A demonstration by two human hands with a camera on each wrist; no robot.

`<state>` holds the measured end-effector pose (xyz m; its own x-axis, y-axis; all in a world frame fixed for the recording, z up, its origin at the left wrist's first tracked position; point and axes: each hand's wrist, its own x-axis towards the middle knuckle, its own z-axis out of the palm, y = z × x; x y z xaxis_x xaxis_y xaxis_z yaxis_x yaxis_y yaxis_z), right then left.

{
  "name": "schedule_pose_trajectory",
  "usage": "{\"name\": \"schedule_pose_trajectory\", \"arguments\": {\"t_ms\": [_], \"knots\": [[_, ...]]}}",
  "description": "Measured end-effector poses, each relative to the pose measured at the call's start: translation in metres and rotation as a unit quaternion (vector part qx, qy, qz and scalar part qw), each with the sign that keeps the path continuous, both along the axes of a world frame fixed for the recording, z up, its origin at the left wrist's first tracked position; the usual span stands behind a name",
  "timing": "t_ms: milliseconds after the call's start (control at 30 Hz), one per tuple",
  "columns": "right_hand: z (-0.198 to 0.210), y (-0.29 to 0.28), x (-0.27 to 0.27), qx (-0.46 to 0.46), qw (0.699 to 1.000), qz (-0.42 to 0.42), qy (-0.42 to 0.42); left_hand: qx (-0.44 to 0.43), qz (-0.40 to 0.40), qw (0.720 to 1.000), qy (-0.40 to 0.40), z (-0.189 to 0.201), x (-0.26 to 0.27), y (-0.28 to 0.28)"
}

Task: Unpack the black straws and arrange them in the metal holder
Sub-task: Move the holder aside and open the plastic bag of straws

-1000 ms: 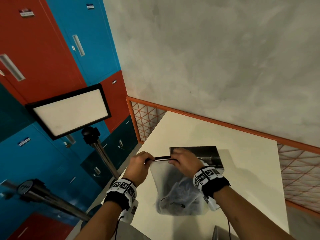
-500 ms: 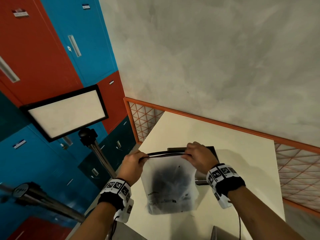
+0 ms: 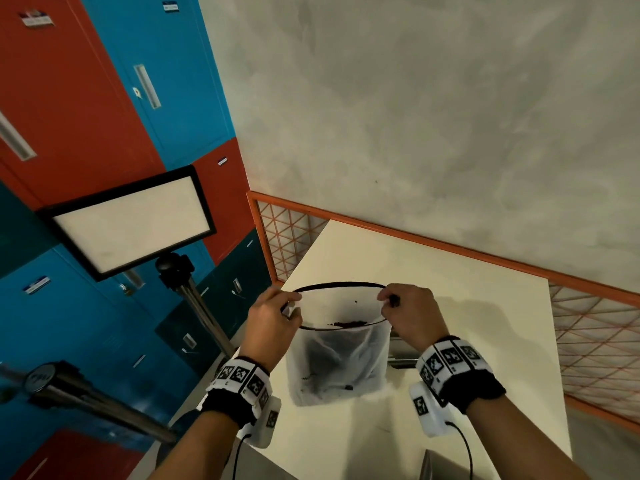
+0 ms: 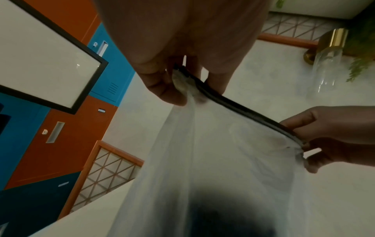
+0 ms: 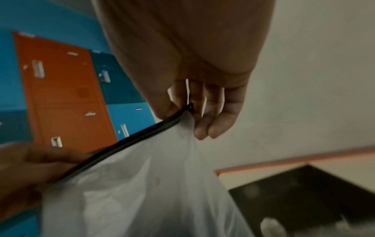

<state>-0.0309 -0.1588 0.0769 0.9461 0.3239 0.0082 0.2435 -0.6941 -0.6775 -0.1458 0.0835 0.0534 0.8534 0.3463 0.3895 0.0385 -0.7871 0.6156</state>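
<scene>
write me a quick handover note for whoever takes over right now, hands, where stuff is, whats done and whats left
Left hand: pinches the left end of the bag's black zip rim.
Right hand: pinches the right end of the same rim.
Translucent bag: held up over the white table, its mouth pulled open into a wide oval.
Black straws: in the bag, their tips showing at the mouth.
Metal holder: on the table behind the bag, mostly hidden.
Done: bag opened.
Left: take the straws out and stand them in the holder.
</scene>
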Motion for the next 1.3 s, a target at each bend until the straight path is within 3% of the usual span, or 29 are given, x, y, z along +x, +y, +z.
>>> {"name": "schedule_pose_trajectory", "arguments": {"t_ms": [167, 300, 400, 467, 633, 733, 867, 933, 1000, 1067, 1133, 1200, 1300], "knots": [[-0.031, -0.003, -0.016, 0.005, 0.994, 0.036, 0.1, -0.059, 0.004, 0.993, 0.098, -0.031, -0.013, -0.009], [-0.04, -0.002, -0.024, 0.002, 0.991, 0.029, 0.129, -0.093, 0.03, 0.98, 0.174, -0.038, -0.018, -0.019], [-0.048, 0.005, -0.03, 0.033, 0.964, 0.0, 0.263, -0.178, 0.003, 0.961, 0.212, -0.046, -0.015, -0.026], [-0.055, 0.012, -0.034, 0.108, 0.937, -0.037, 0.331, -0.25, -0.014, 0.94, 0.23, -0.05, -0.014, -0.036], [-0.085, 0.02, -0.046, 0.246, 0.912, -0.113, 0.308, -0.38, -0.062, 0.907, 0.171, -0.078, -0.02, -0.06], [-0.095, 0.013, -0.051, 0.328, 0.868, -0.164, 0.334, -0.435, -0.07, 0.888, 0.134, -0.074, -0.023, -0.07], [-0.108, 0.004, -0.054, 0.384, 0.825, -0.185, 0.37, -0.51, -0.04, 0.848, 0.139, -0.082, -0.026, -0.076], [-0.114, 0.002, -0.056, 0.366, 0.817, -0.212, 0.392, -0.513, -0.024, 0.845, 0.15, -0.089, -0.031, -0.083], [-0.118, 0.002, -0.062, 0.325, 0.831, -0.225, 0.392, -0.513, -0.016, 0.841, 0.169, -0.089, -0.034, -0.09], [-0.118, 0.002, -0.063, 0.245, 0.886, -0.207, 0.334, -0.492, -0.011, 0.846, 0.206, -0.088, -0.035, -0.091], [-0.13, 0.0, -0.056, 0.152, 0.94, -0.12, 0.282, -0.427, -0.005, 0.872, 0.24, -0.087, -0.032, -0.084], [-0.119, 0.0, -0.051, 0.113, 0.952, -0.068, 0.276, -0.344, 0.008, 0.908, 0.241, -0.088, -0.027, -0.073], [-0.091, 0.0, -0.048, 0.124, 0.955, -0.07, 0.259, -0.258, 0.052, 0.942, 0.207, -0.082, -0.019, -0.06]]}}
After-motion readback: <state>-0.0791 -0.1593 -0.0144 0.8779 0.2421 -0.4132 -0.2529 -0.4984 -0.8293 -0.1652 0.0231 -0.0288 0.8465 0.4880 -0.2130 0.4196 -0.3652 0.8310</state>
